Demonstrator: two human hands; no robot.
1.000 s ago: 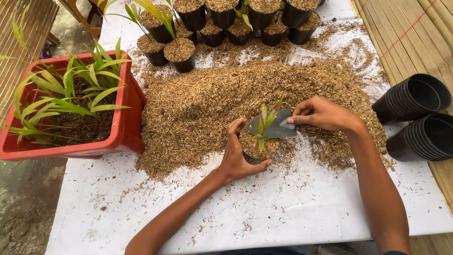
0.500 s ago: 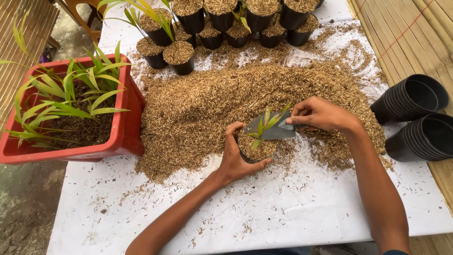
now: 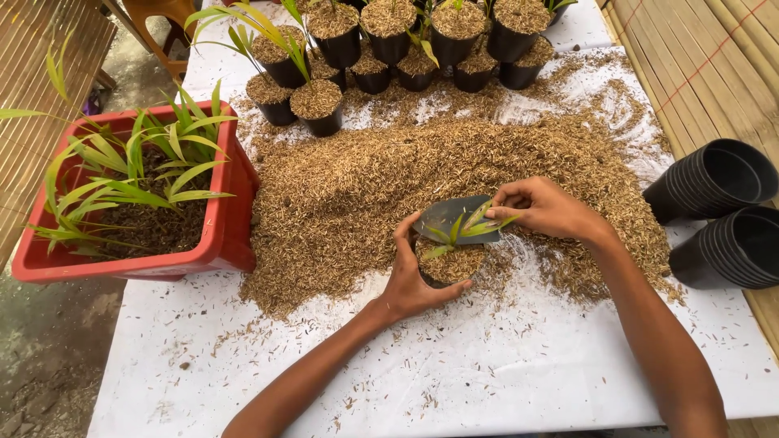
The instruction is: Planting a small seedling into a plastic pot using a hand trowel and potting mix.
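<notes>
the left hand cups a small black pot, thumb on the near rim and fingers round the far left side, gripping it firmly. the pot stands on the white sheet at the near edge of a wide husk pile, filled to the rim with husk, a green seedling rising from it. the right hand pinches a grey scoop at its right end; the blade lies tilted just behind the seedling, over the pot's far rim, and the leaves cross in front of it. the husk pile crowds the pot from behind and from the right. to the left, well apart, a red tub of dark soil holds more seedlings. at the far edge stands a cluster of filled pots, some with plants. at the right, two stacks of empty pots lie on their sides, beside bamboo slats.
</notes>
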